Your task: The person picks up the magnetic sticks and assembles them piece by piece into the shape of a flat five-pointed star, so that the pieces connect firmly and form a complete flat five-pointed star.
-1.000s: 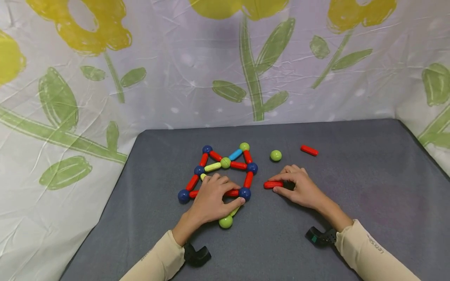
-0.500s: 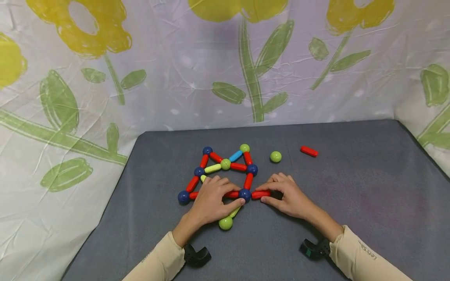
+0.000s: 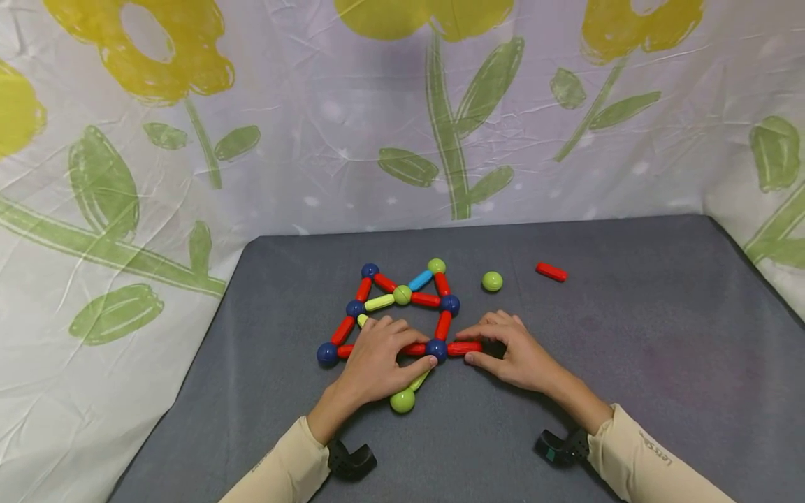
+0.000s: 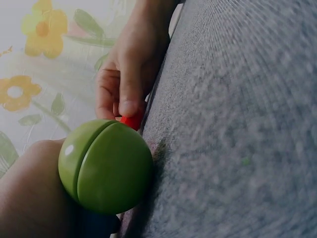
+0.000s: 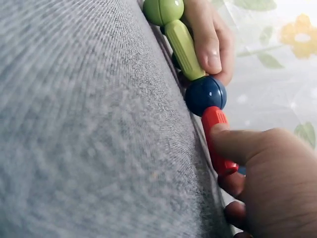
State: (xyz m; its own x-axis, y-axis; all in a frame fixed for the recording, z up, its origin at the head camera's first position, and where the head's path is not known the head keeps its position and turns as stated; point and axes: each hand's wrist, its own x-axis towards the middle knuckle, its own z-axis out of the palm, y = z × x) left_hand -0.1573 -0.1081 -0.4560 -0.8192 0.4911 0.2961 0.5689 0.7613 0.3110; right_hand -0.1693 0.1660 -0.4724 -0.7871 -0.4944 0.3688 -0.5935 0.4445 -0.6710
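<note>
A flat frame of magnetic rods and balls lies on the table. My left hand (image 3: 380, 356) lies across its near side, thumb and index finger gripping the blue ball (image 3: 437, 349) at the near right corner. From the right, my right hand (image 3: 512, 353) pinches a red rod (image 3: 464, 348) between thumb and fingers. In the right wrist view the red rod (image 5: 214, 116) meets the blue ball (image 5: 205, 96) end-on. A yellow-green rod (image 5: 183, 49) runs from that ball to a green ball (image 4: 106, 166), large in the left wrist view. Some rods are hidden under my left hand.
A loose green ball (image 3: 492, 281) lies behind my right hand, with a loose red rod (image 3: 551, 272) further right. The grey table (image 3: 629, 335) ends at a flower-printed curtain (image 3: 314, 140) behind and at the sides.
My right hand has brought the red rod left and nearer to me, from apart to touching the blue ball. My left hand has stayed in place.
</note>
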